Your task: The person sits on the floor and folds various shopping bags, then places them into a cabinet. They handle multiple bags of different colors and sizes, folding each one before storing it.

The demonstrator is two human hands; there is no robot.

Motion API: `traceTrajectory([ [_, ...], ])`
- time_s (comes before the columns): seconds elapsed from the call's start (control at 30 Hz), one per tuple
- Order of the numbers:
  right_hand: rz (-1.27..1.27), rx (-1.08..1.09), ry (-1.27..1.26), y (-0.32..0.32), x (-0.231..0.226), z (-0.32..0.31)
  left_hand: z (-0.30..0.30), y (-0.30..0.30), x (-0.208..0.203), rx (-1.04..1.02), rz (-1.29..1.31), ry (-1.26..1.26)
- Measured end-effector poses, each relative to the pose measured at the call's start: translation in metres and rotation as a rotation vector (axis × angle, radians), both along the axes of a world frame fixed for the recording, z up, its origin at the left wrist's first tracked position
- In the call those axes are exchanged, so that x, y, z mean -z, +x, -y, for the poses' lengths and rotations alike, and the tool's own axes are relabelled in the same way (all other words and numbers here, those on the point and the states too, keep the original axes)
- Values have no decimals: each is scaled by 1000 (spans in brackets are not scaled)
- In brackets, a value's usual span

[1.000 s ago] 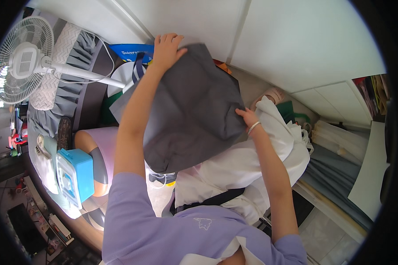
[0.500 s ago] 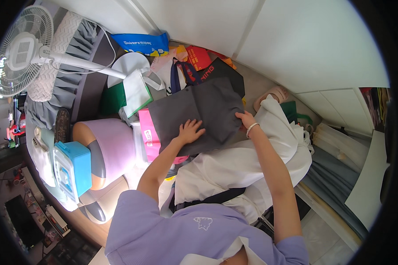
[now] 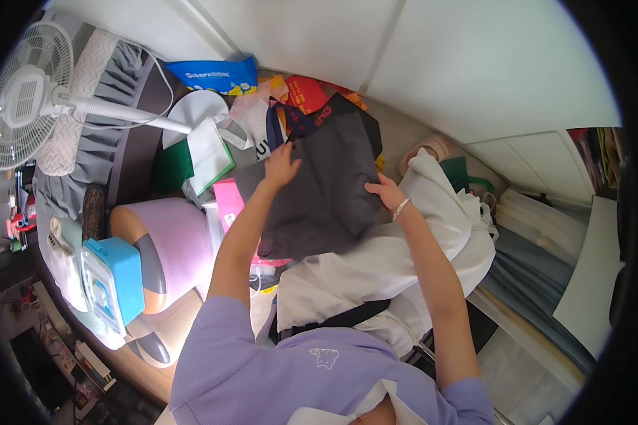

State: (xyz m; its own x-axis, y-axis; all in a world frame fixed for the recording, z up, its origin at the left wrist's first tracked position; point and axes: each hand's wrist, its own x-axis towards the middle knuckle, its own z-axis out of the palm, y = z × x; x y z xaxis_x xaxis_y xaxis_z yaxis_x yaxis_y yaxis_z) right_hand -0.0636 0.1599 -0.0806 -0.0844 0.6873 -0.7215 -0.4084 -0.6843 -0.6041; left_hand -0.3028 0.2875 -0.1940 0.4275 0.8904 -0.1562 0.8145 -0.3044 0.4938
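Observation:
A large dark grey fabric bag [image 3: 326,191] lies across my lap, creased down its middle. My right hand [image 3: 388,196], with a pale bracelet at the wrist, pinches its right edge; the thumb is on top and the other fingers are partly hidden. My left hand [image 3: 282,166] rests near the bag's upper left edge, fingers stretched out. Under the bag's left side shows a pink bag [image 3: 228,202]. Just beyond the grey bag lies a black bag [image 3: 358,117] with red lettering, beside dark blue straps [image 3: 275,124].
A white standing fan [image 3: 28,92] is at the far left. Nearer stand a lilac-and-tan stool [image 3: 174,237] and a blue storage box [image 3: 124,280]. A green-and-white bag [image 3: 211,152], a blue bag [image 3: 216,74] and a red bag [image 3: 306,93] lie before the white cabinet doors [image 3: 475,71].
My left hand has slid away from me, from the grey bag's middle to its upper left edge. The bag's near left part has shifted and creased; my right hand still grips its right edge.

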Motion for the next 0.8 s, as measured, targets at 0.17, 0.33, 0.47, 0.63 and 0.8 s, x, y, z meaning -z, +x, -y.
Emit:
traceTrajectory([
  [0.17,-83,-44,107,10,-44,4,-49,13,-7,-98,-47,-160],
  [0.33,-269,-18,84,29,-57,11,-72,42,-52,-87,-4,-261],
  [0.47,-290,-54,122,30,-72,11,-87,34,-42,-61,219,-280],
  [0.63,-218,120,116,55,-72,17,-94,25,-83,-46,400,-399],
  [0.8,-13,177,218,79,-69,16,-116,7,-137,-105,652,-305],
])
